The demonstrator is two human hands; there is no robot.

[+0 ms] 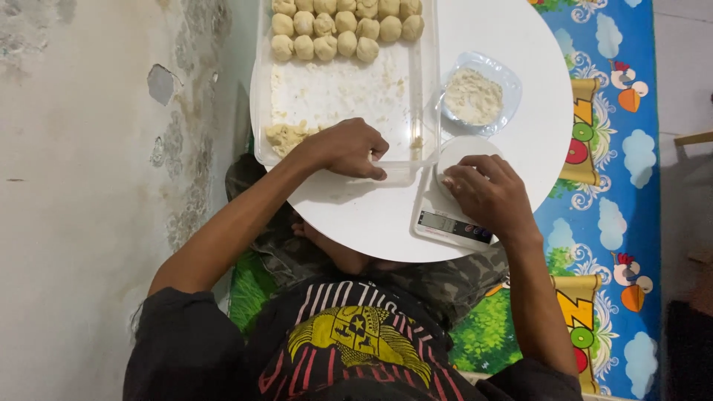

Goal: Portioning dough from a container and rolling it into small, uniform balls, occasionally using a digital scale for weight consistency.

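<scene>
1. The dough lump (286, 137) lies in the near left corner of the clear tray (423, 111), just beside my left hand (347, 148).
2. My left hand rests at the near rim of the tray, with the fingers curled down. The grip looks nearly closed, but I cannot tell if there is something inside it.
3. My right hand (486, 194) lies on the scale (449, 223), palm down, fingers spread a little and flat on the round white plate (460, 148) of the scale. If it presses a piece of dough under the fingers, I cannot see it.
4. The scale is white, with a small grey display near me. It stands at the near right edge of the bench (520, 44), touching the right near corner of the tray.
5. At the far end of the tray, the dough balls (345, 26) stand in tidy rows, close together. The middle of the tray is bare, only with flour dust and crumbs.
6. A small clear bowl (481, 93) with flour stands on the bench, just right of the tray and behind the scale.
7. The bench is round and white, and it is over my knees.
8. Under it, on my right, lies a blue mat (616, 186) with clouds and cartoon pictures. On my left is a worn, grey wall (89, 186) with peeling paint.
</scene>
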